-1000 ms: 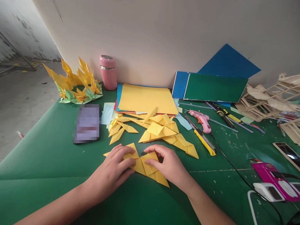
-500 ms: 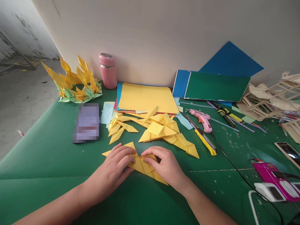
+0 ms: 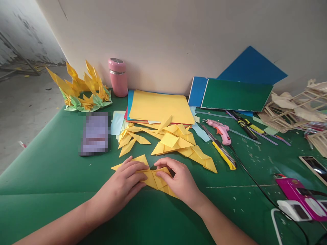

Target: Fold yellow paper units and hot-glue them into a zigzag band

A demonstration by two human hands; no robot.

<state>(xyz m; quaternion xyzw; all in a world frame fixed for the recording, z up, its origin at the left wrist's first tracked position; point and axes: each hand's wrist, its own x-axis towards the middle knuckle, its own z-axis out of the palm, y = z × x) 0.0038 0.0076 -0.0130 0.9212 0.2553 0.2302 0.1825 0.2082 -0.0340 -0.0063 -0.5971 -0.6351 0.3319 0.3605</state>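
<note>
A yellow folded paper piece [image 3: 155, 179] lies on the green table [image 3: 51, 177] in front of me. My left hand [image 3: 122, 185] rests flat on its left part, fingers stretched out and pressing down. My right hand [image 3: 178, 180] covers its right part, fingers curled, with thumb and forefinger pinching a flap of the yellow paper. A heap of folded yellow paper pieces [image 3: 171, 141] lies just behind my hands.
Behind the heap lies a stack of coloured paper sheets [image 3: 159, 107]. A pink flask [image 3: 118, 77] and a yellow-green origami crown [image 3: 81, 92] stand at the back left. A phone [image 3: 94, 133], a yellow utility knife [image 3: 221, 151], a pink glue gun [image 3: 221, 131], a cable and wooden stick models [image 3: 293, 109] lie around.
Both hands have drawn slightly closer together on the yellow piece. My right hand has slid over more of its lower right tip. Nothing else has moved.
</note>
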